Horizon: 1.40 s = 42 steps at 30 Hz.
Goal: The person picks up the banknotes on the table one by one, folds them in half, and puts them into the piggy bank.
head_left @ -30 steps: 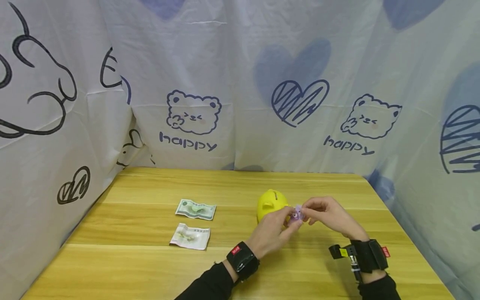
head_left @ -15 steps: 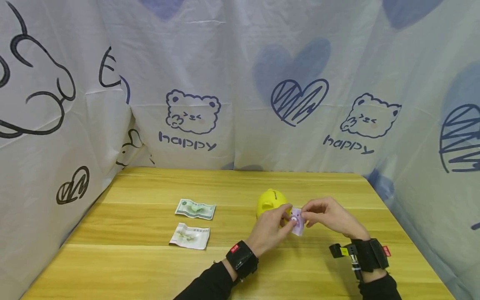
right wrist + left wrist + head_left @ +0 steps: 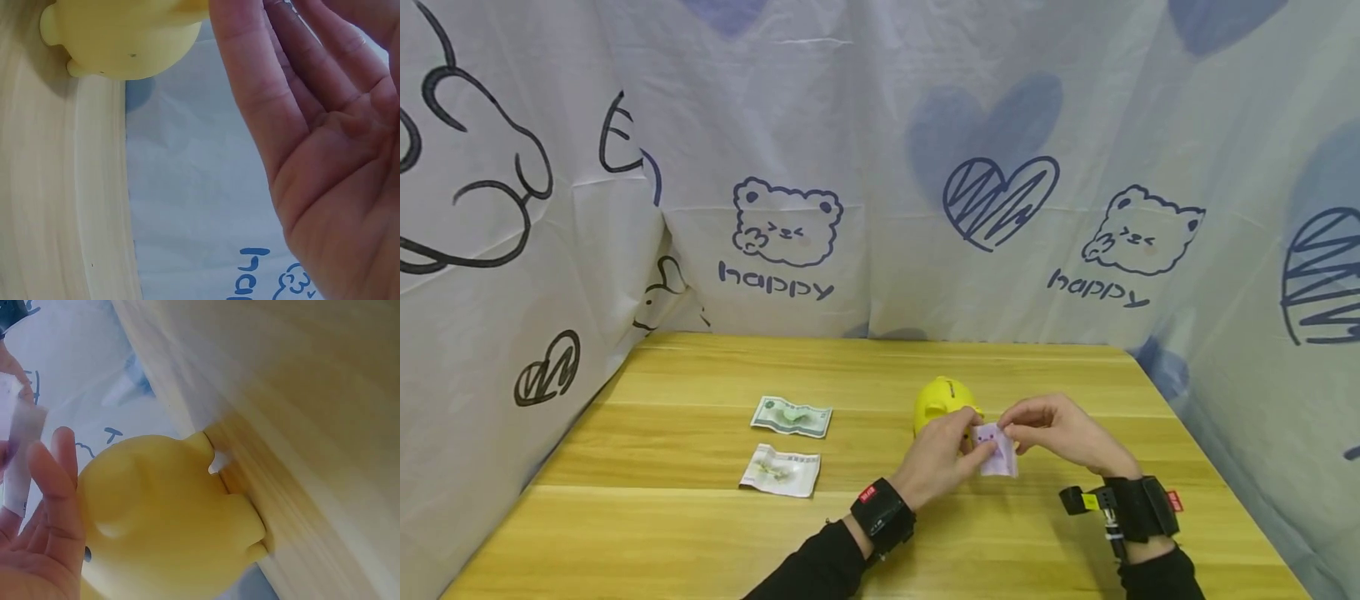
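Observation:
In the head view, a small purple banknote (image 3: 998,460) with a folded look hangs between both hands, a little above the table. My left hand (image 3: 934,463) holds its left side, thumb across the front. At its upper right corner, my right hand (image 3: 1058,433) pinches it between thumb and forefinger. Just behind the left hand stands a yellow piggy bank (image 3: 942,397) with a slot on top, its lower part partly covered by that hand. The left wrist view shows the banknote's pale edge (image 3: 26,447) by the fingers, with the piggy bank (image 3: 165,515) close beside them.
To the left on the wooden table (image 3: 647,533) lie two more banknotes: a green one (image 3: 792,417) and, nearer, a pale one (image 3: 781,472), both slightly crumpled. White printed cloth (image 3: 887,250) rises along the table's back and sides.
The purple banknote, earlier bunched up and mostly hidden by the fingers, now shows a larger, flatter face hanging down. Both hands have stayed nearly in place.

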### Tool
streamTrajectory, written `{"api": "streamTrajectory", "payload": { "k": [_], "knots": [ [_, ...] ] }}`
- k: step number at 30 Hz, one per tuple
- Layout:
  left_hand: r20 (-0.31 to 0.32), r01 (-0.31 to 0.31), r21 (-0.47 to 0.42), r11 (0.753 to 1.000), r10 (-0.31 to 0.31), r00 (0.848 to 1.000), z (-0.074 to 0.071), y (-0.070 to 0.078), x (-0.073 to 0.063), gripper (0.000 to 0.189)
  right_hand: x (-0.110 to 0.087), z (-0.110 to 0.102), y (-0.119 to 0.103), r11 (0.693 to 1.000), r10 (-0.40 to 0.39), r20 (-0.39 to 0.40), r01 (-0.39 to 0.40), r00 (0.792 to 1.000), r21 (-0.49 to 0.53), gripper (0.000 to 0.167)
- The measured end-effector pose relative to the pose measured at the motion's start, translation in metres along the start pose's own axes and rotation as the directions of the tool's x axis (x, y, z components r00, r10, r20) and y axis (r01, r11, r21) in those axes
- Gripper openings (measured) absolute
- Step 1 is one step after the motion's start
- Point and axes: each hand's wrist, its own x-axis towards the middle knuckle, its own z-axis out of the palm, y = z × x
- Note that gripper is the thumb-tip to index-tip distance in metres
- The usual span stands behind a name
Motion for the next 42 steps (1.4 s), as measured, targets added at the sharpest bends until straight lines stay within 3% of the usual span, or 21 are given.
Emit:
{"api": "streamTrajectory", "payload": {
  "k": [12,21,29,37,42],
  "knots": [
    [0.006,0.023,0.022,0.999,-0.023,1.000,-0.003,0.000,-0.001,0.018,0.003,0.004,0.003,0.999,-0.028,0.115,0.030,0.993,-0.016,0.028],
    [0.036,-0.001,0.043,0.999,0.000,0.999,-0.003,-0.001,0.000,0.019,0.007,0.010,0.006,0.998,-0.035,0.059,0.038,0.998,-0.057,0.016],
    [0.065,0.030,-0.003,1.000,-0.029,0.997,-0.004,-0.001,-0.001,0.024,0.008,0.009,0.006,0.996,-0.023,0.024,0.025,0.999,-0.081,0.015],
    [0.015,0.026,-0.054,0.998,-0.025,1.000,-0.006,-0.001,-0.002,0.027,0.009,0.011,0.007,0.997,-0.005,-0.013,0.004,1.000,-0.080,0.017],
    [0.018,0.014,-0.048,0.999,-0.013,1.000,-0.005,-0.002,-0.002,0.026,0.010,0.013,0.007,0.997,0.030,-0.041,-0.033,0.999,-0.074,0.031]
  ]
}}
